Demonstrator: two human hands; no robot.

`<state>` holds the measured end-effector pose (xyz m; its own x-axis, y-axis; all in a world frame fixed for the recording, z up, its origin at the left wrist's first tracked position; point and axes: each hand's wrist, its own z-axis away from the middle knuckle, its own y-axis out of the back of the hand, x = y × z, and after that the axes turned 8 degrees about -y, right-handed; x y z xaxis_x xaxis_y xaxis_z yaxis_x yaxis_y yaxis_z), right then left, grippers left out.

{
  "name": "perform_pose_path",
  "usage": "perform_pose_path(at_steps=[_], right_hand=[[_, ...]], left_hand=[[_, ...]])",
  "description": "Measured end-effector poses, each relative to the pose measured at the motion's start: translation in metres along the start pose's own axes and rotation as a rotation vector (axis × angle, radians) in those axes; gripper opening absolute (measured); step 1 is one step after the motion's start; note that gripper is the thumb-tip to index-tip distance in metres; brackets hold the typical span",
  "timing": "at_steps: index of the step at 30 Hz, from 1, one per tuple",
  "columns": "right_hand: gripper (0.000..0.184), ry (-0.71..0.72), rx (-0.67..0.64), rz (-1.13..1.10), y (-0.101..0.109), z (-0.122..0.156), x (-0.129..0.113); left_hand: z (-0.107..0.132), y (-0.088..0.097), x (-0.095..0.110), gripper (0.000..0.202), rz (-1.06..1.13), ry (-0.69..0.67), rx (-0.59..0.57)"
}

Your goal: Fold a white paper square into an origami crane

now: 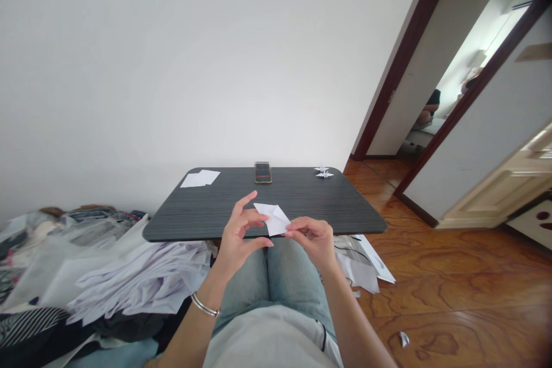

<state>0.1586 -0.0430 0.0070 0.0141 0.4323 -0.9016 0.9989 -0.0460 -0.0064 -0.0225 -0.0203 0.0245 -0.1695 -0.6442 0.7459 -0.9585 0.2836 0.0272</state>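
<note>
A small folded piece of white paper [276,221], with crease lines and pointed corners, is held up just above the table's near edge. My right hand [314,237] pinches its lower right corner between thumb and fingers. On the other side, my left hand [242,236] has its fingers spread and its thumb apart from the paper. A fingertip of that hand meets or nearly meets the paper's left side. Two folded paper cranes [324,174] sit at the table's back right. White paper sheets [200,178] lie at its back left.
The dark table [190,215] stands against a white wall, with a phone [263,172] at its back edge. Piled clothes [142,282] are at the left. Papers [360,270] and a paper scrap [404,339] lie low on the right. Beyond the doorway, a person [429,106] is partly visible.
</note>
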Motion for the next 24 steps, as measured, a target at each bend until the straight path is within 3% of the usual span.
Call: perform_pose_path(at_steps=[6, 24], right_hand=[[0.002, 0.093, 0.001, 0.001, -0.006, 0.001, -0.002], [0.011, -0.135, -0.013, -0.159, -0.023, 0.009, -0.014]], left_hand=[[0.002, -0.007, -0.007, 0.004, -0.162, -0.164, 0.035], [0.006, -0.023, -0.007, 0.01, -0.113, -0.197, 0.186]])
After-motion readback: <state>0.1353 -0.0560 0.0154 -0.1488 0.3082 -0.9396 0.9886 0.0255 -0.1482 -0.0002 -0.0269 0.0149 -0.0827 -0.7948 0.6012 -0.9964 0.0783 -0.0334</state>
